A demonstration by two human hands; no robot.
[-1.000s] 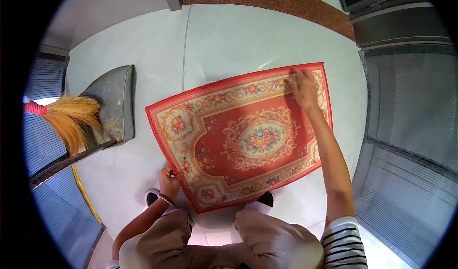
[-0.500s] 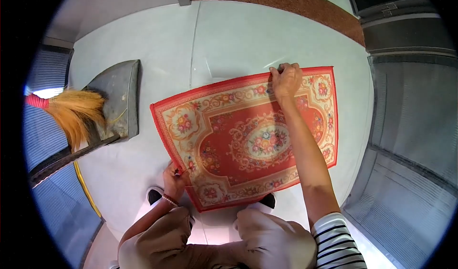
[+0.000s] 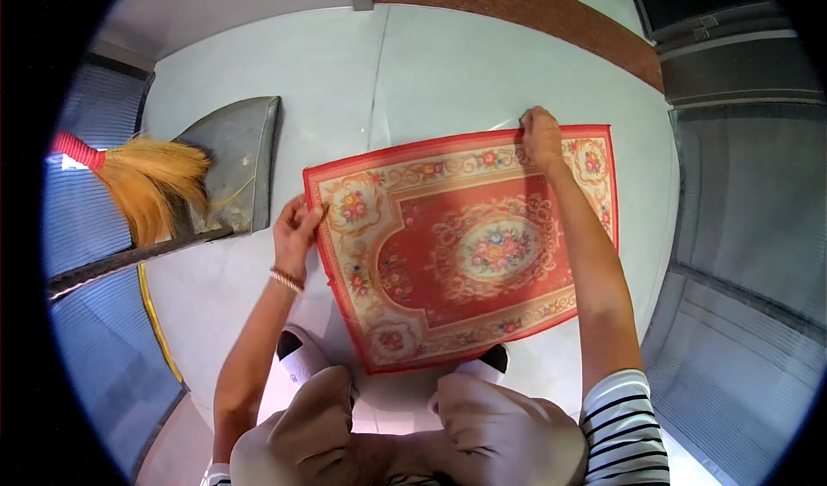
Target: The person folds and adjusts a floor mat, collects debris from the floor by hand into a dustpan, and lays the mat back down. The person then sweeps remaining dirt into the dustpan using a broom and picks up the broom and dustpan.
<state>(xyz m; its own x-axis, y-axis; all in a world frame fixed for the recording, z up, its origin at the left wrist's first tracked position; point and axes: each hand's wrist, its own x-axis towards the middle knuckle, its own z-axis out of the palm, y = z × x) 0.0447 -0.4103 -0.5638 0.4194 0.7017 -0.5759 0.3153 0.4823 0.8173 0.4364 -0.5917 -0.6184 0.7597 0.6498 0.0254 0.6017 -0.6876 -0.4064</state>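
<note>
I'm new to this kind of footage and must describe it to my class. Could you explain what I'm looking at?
There is no machine here: these are a person's bare hands, seen by one camera worn on the head, looking forward and down. The dark surround is probably the lens's edge.

The left hand, with a bracelet at its wrist, grips the side edge of a red flowered mat. The right hand grips its far edge. The mat is spread above the pale tiled floor; how much of it touches the floor, I cannot tell.

To the left, a broom's straw bristles overlap a grey dustpan.
</note>
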